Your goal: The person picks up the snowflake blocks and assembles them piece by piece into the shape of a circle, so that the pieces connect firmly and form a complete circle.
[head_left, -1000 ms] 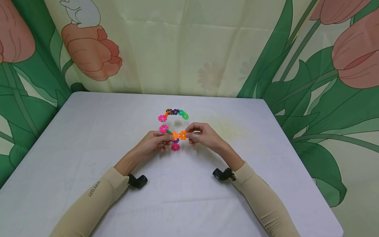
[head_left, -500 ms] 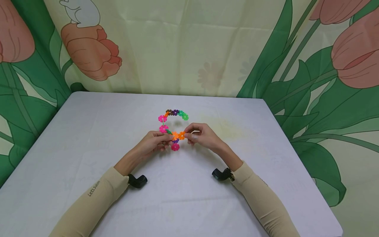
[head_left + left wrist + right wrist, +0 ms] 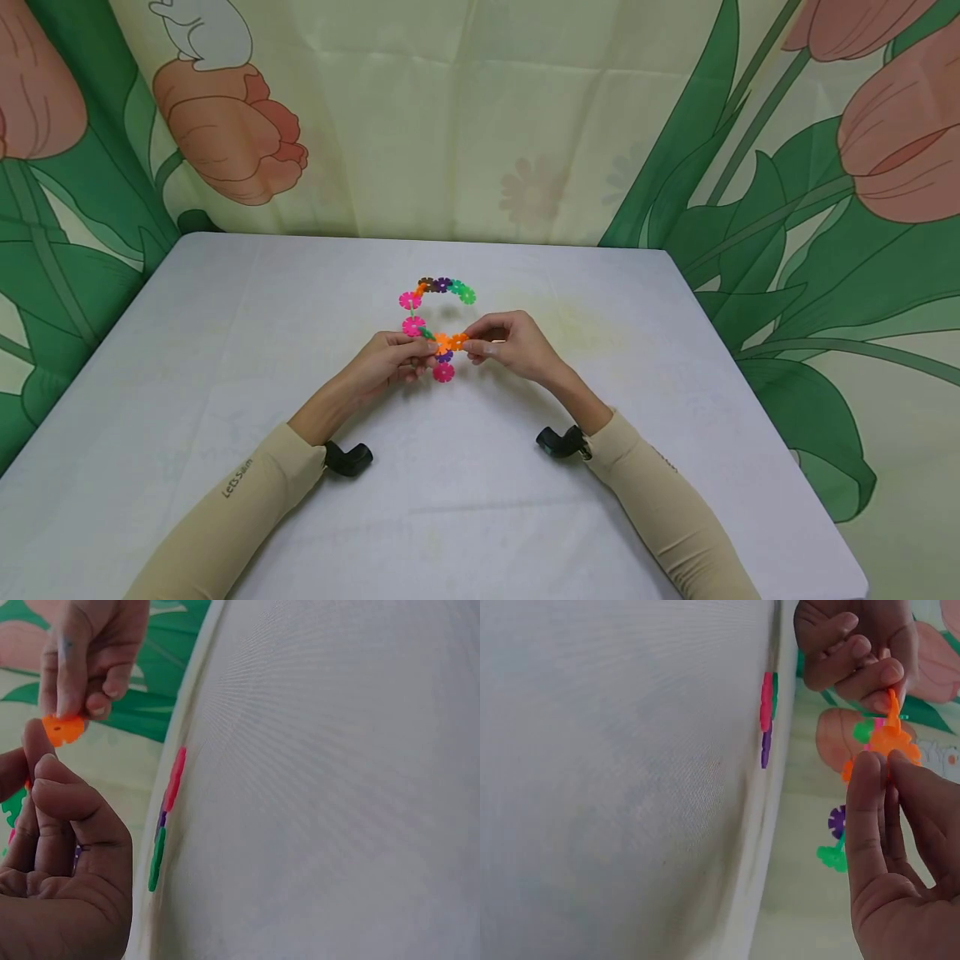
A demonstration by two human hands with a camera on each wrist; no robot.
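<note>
My left hand point(image 3: 390, 362) pinches an orange snowflake disc point(image 3: 442, 342) at the near end of a curved chain of linked discs. From there the chain runs back through pink discs point(image 3: 413, 326), a brown disc point(image 3: 427, 284) and a purple disc point(image 3: 838, 822) to a green disc point(image 3: 468, 296). Between the thumb and fingertips of my right hand point(image 3: 517, 346) is a second orange disc point(image 3: 892, 742), its edge right at the first one. Below the hands, a pink disc point(image 3: 443, 372) lies on the table beside a purple disc point(image 3: 161, 819) and a green disc point(image 3: 156, 859).
A white cloth covers the table point(image 3: 465, 500). Behind it hangs a curtain point(image 3: 450, 125) printed with tulips and a white rabbit. Black wrist cameras point(image 3: 348, 459) sit at both beige cuffs.
My right hand has shifted slightly left, bringing its orange disc from beside the left hand's orange disc to overlapping it. The left hand has hardly moved.
</note>
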